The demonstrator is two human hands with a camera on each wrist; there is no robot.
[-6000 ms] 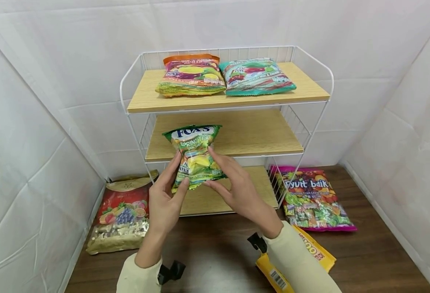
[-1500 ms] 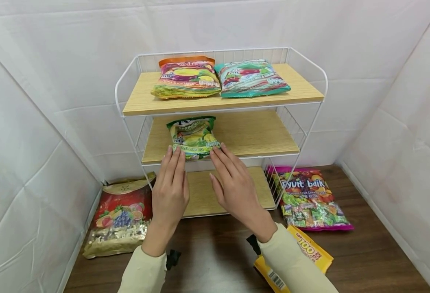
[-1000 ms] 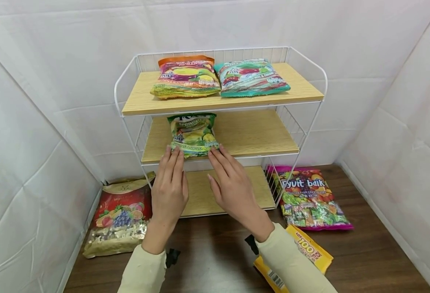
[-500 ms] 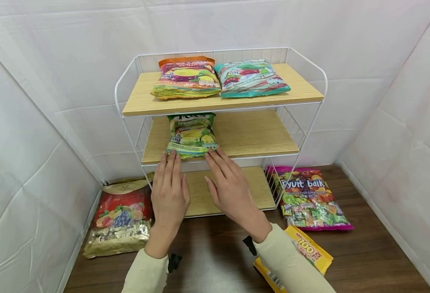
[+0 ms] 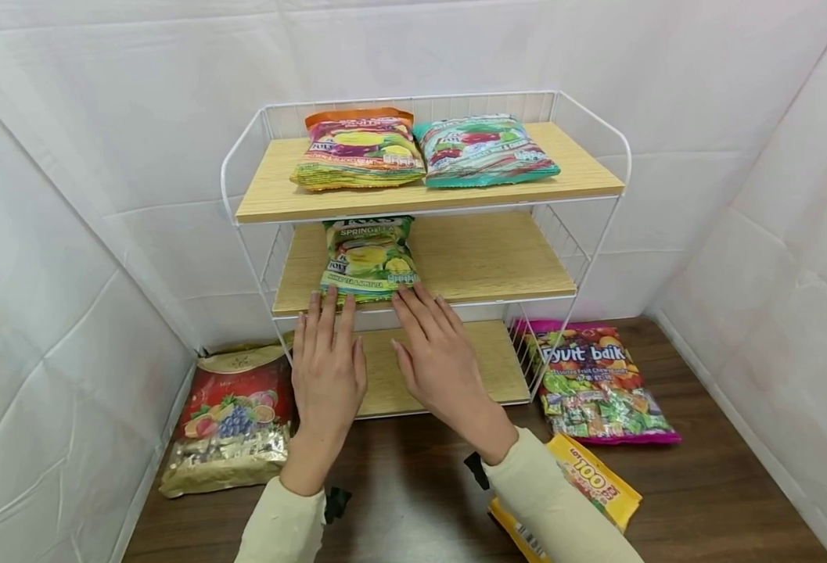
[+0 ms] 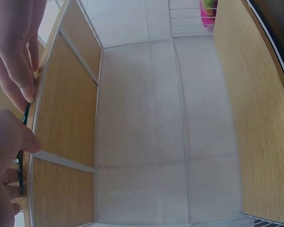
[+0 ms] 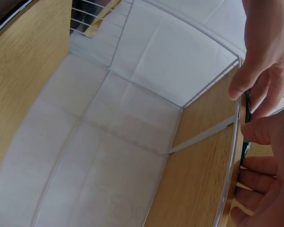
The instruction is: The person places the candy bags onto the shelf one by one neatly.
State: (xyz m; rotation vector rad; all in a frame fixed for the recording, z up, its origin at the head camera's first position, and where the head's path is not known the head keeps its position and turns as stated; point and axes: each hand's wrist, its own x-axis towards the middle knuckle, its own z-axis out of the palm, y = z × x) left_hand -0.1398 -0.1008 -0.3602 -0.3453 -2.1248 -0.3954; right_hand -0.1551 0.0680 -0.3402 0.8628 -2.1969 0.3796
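Observation:
A green Fox's Spring Tea candy bag (image 5: 367, 258) lies face up on the left part of the rack's middle shelf (image 5: 490, 250), its top edge just under the upper shelf. My left hand (image 5: 327, 383) has straight fingers, their tips at the bag's lower left edge. At the lower right corner, my right hand (image 5: 443, 367) touches the same edge, fingers straight too. Both wrist views look in under the middle shelf; a thin dark green strip of the bag (image 6: 26, 113) shows along the shelf's front edge between the hands.
On the upper shelf (image 5: 272, 184) sit an orange-purple candy bag (image 5: 358, 150) and a teal one (image 5: 485, 152). A red-gold bag (image 5: 233, 422) lies left of the white wire rack. To the right are a Fyvit baik bag (image 5: 599, 383) and a yellow packet (image 5: 596, 477).
Six seconds ago both hands held the green candy bag in front of the rack. Now it lies on the middle shelf, with straight fingers at its front edge. Over the last second it has shifted slightly.

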